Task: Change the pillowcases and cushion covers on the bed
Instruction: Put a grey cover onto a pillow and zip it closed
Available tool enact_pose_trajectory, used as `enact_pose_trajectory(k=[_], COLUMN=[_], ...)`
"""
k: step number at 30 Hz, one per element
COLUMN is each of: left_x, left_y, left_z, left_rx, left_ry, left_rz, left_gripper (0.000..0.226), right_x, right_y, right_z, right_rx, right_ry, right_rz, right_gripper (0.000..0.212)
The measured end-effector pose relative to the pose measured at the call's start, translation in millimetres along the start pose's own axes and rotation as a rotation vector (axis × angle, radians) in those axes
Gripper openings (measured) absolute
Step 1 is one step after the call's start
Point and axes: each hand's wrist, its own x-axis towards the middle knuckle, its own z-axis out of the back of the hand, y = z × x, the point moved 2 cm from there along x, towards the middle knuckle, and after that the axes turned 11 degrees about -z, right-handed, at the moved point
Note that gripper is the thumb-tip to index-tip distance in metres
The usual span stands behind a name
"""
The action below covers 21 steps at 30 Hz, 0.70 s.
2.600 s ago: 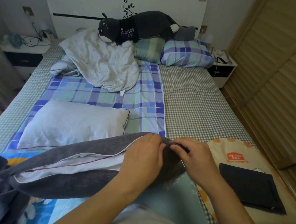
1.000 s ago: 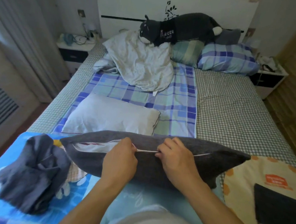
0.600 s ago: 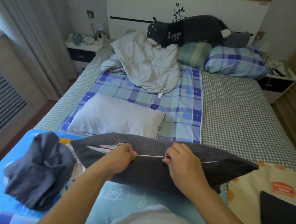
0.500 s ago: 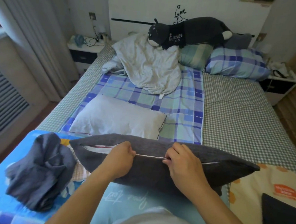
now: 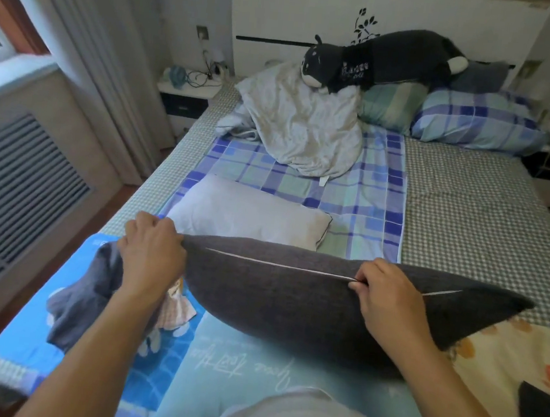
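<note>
Now zipper (image 5: 278,265) closed; left hand (image 5: 151,255) slid to grey cushion (image 5: 292,297) end, gripping; right hand (image 5: 389,296) pinches seam.

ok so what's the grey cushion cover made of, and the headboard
The grey cushion cover looks like a soft, matte woven or brushed fabric, perhaps a felt-like polyester: its surface is fuzzy and shows no shine. The headboard looks like white painted or laminated board, smooth and flat, with a black leaf motif; which of the two it is cannot be told.

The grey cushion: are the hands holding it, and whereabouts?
Yes. The left hand grips the grey cushion at its left end of the zip seam; the right hand pinches the seam further right.
</note>
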Motion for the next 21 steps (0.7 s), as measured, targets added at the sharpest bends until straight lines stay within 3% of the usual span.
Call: enact_pose_trajectory(k=[2,4,6,8,10,13,14,18,21], left_x=[-2,-8,-19,-34,-41,-44,-47,-55,-20], left_y=[-3,-22,-56,-87,-95,-87,-84,-87,-102], left_z=[-6,-14,-26,-46,-63,-82,-88,-98,-75], left_rx=[-0.014,-0.141,-0.236,-0.194,-0.132,-0.124,-0.130,-0.148,-0.178], left_ry=[-0.068,-0.096,-0.016,0.111,0.099,0.008,0.011,0.255,0.199], left_rz=[-0.073,-0.263,-0.568,-0.766,-0.804,-0.806,-0.825,-0.771,-0.718], left_gripper=[0.018,0.032,0.045,0.053,0.047,0.031,0.030,0.045,0.042], right_x=[4,6,3,0,1,1,-3,-32,-19], right_y=[-4,-8,-7,-5,-16,-58,-66,-66,-67], right_z=[-4,-7,-5,-2,7,19,17,-19,-14], right_rx=[0.004,-0.006,-0.058,-0.111,-0.246,-0.518,-0.578,-0.590,-0.459], right_ry=[0.044,0.070,0.121,0.178,0.241,0.364,0.381,0.211,0.060], right_rz=[0.004,0.078,0.161,0.233,0.196,0.024,0.020,0.163,0.151], right_gripper=[0.021,0.016,0.014,0.021,0.040,0.092,0.095,0.050,0.017])
